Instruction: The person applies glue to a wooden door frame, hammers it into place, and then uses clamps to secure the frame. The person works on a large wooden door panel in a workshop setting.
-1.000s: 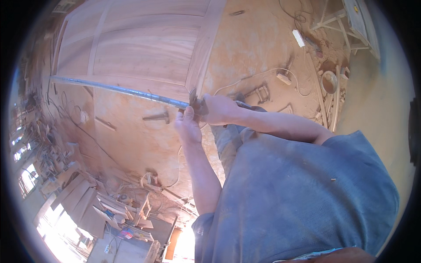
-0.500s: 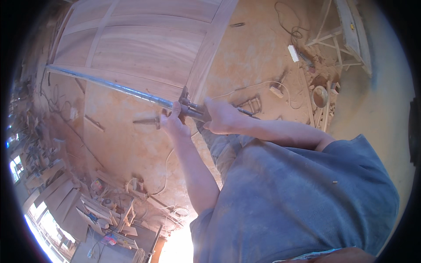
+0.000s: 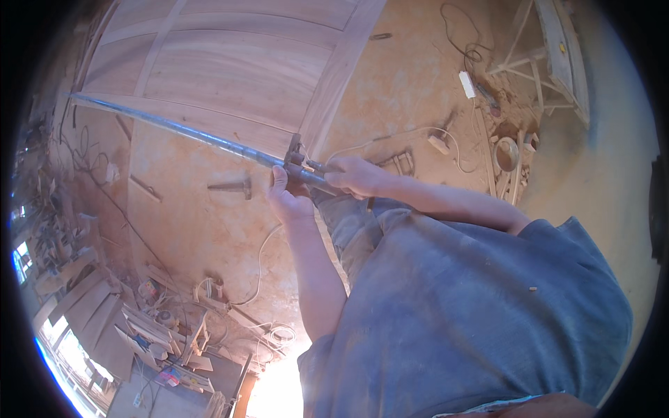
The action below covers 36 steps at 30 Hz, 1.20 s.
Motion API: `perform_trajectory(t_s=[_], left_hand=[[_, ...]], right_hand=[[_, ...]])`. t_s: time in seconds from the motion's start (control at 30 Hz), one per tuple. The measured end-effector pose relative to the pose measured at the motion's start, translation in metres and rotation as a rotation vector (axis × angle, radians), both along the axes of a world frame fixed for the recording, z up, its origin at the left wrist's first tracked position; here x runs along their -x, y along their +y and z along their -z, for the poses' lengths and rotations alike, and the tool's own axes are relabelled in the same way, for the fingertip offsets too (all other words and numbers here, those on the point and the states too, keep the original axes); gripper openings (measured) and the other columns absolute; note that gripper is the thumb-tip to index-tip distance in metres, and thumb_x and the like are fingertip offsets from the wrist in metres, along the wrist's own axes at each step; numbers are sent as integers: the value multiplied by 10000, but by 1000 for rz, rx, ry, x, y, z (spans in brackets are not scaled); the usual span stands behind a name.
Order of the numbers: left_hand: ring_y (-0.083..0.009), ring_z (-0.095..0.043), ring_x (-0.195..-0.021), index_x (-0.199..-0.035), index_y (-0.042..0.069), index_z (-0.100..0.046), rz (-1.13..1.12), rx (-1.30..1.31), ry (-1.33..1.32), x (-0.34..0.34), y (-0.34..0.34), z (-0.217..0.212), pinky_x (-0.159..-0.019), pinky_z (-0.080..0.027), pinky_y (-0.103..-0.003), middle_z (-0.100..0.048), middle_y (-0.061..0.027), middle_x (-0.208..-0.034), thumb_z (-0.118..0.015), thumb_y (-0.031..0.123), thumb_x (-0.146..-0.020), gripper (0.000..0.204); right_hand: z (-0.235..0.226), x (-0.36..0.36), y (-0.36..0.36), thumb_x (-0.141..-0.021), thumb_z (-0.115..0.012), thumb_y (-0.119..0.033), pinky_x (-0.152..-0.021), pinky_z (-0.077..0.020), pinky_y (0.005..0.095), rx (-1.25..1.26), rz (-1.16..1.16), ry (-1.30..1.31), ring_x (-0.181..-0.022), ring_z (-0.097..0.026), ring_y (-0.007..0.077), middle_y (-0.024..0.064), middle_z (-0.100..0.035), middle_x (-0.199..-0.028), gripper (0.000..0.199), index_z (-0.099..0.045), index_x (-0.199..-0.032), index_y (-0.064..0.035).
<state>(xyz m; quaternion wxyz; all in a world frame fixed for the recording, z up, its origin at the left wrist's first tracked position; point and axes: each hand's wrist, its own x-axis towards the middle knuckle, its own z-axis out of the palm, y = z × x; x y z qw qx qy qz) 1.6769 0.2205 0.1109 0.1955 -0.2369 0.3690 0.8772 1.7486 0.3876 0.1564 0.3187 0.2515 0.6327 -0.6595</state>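
A long metal pipe clamp [image 3: 195, 136] runs along the near edge of a framed wooden panel [image 3: 237, 70], slanting from the far left down toward my body. Its dark jaw [image 3: 294, 148] stands at the panel's near right corner. My left hand [image 3: 291, 202] is closed around the pipe just below the jaw, thumb up along its side. At the clamp's near end, my right hand [image 3: 357, 176] is wrapped around the screw end, and its fingers partly hide that part. A short dark bar shows just below the right hand.
On the floor left of my hands lies a dark T-shaped metal piece [image 3: 233, 187]. A pale cable [image 3: 411, 134] and a metal frame piece lie to the right. Farther right are a round bucket [image 3: 506, 154] and a wooden trestle [image 3: 540, 73]. Scrap boards [image 3: 97, 320] crowd the lower left.
My right hand has turned and shifted slightly right on the clamp's screw end. The left hand has slid a little right, still on the pipe.
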Motion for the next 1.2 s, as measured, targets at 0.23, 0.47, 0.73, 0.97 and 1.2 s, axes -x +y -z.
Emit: perform_trajectory(t_s=[0.23, 0.47, 0.73, 0.97, 1.2], left_hand=[[-260, -686, -991, -1141, -42, -665, 267, 58, -20, -7, -9, 24, -900, -538, -404, -728, -154, -1087, -602, 180, -1015, 263], [-200, -666, -844, -1119, -10, -674, 478, 413, -80, -22, -14, 54, -677, -535, -340, -705, -73, -974, -598, 188, -1032, 230], [-353, -741, -903, -870, -25, -773, 657, 1079, -77, -15, 26, 117, -850, -561, -454, -750, -233, -893, -744, 570, -781, 602], [-393, -726, -984, -942, -20, -776, 627, 1150, -115, -2, 49, 79, -880, -557, -463, -742, -269, -977, -754, 562, -779, 604], [-288, -755, -831, -916, -26, -778, 680, 908, -187, 5, 37, 88, -807, -600, -462, -761, -195, -918, -751, 502, -795, 542]], right_hand=[[18, -2, -6, -962, -663, -319, -518, -433, 319, -205, 17, 271, -578, -549, 132, 43, -606, -743, 297, -650, -1009, -26], [76, -7, -11, -758, -834, -377, -753, -532, 374, -190, -150, 147, -878, -684, 225, 125, -711, -980, 610, -624, -1197, -9], [78, 14, -29, -791, -735, -360, -910, -532, 507, -673, -453, 266, -1074, -676, 400, 207, -718, -1123, 501, -653, -1218, -109], [94, 9, -10, -799, -753, -430, -967, -523, 440, -648, -288, 314, -1127, -679, 363, 180, -719, -1193, 573, -676, -1290, -147], [70, 23, -18, -858, -737, -283, -943, -527, 419, -615, -335, 202, -1119, -684, 333, 164, -718, -1199, 450, -678, -1284, -151]])
